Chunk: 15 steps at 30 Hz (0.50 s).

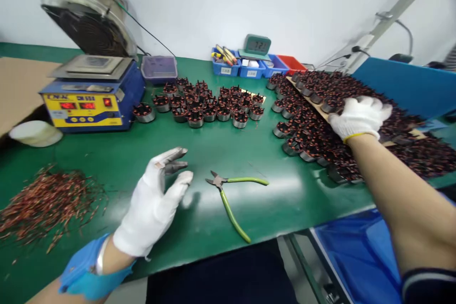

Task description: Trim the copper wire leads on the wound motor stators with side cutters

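Note:
My left hand (155, 204), in a white glove, hovers above the green table with fingers and thumb apart and nothing between them. Beside it lie diagonal cutters (218, 181), their green handles spread wide. On the right, my right hand (360, 116), also gloved, rests over the dense mass of copper-wound motor stators (306, 128). Its thumb side is against the stators near a thin board's edge; the fingertips are blurred and partly hidden, so its grip does not show. A smaller group of stators (195, 118) stands at the table's middle back.
Cut copper wire scraps (50, 204) are heaped at left. Behind them stands a blue and yellow machine (89, 107) with a digital display. A purple tray (159, 69), blue bins (226, 69), a red bin (292, 64) and a clock (257, 45) line the back. A blue panel (409, 83) borders the right.

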Each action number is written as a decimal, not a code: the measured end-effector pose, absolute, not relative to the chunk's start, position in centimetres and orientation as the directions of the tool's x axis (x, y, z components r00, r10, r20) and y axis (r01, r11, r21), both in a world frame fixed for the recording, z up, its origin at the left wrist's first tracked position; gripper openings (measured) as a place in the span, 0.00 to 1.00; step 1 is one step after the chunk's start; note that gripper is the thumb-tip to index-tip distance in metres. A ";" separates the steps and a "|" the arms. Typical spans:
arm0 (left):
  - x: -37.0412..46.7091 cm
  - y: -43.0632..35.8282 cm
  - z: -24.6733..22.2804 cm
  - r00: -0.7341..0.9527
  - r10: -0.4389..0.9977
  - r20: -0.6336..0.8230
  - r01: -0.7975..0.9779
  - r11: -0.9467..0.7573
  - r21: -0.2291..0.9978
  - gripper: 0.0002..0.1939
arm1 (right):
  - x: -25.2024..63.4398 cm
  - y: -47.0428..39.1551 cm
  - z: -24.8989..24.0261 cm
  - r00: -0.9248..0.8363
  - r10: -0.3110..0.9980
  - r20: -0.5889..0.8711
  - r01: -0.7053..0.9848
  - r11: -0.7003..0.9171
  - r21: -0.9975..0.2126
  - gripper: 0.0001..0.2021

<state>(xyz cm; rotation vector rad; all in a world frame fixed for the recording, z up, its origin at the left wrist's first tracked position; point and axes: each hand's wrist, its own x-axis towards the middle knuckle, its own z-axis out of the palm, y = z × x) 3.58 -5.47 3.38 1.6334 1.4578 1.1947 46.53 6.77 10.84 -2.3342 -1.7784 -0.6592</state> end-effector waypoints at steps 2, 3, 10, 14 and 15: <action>3.7 -5.5 3.2 -0.011 0.977 0.213 0.406 -0.190 0.894 0.26 | 42.8 7.6 10.5 -0.012 0.908 0.419 0.989 -0.050 0.137 0.26; 3.8 -5.6 3.1 -0.007 0.977 0.215 0.413 -0.193 0.890 0.27 | 40.5 8.0 10.1 -0.120 0.915 0.384 0.989 0.074 0.131 0.27; 2.9 -4.7 2.9 -0.006 0.978 0.206 0.431 -0.184 0.884 0.26 | 27.7 11.1 5.8 -0.408 0.899 0.161 0.912 0.392 0.119 0.22; 2.7 -4.6 3.5 -0.061 0.982 0.179 0.500 -0.125 0.857 0.31 | 26.2 8.7 5.8 -0.407 0.890 0.207 0.913 0.391 0.113 0.17; 2.8 -4.8 3.8 -0.065 0.987 0.149 0.545 -0.090 0.833 0.35 | 25.8 7.1 6.1 -0.448 0.865 0.227 0.894 0.437 0.100 0.17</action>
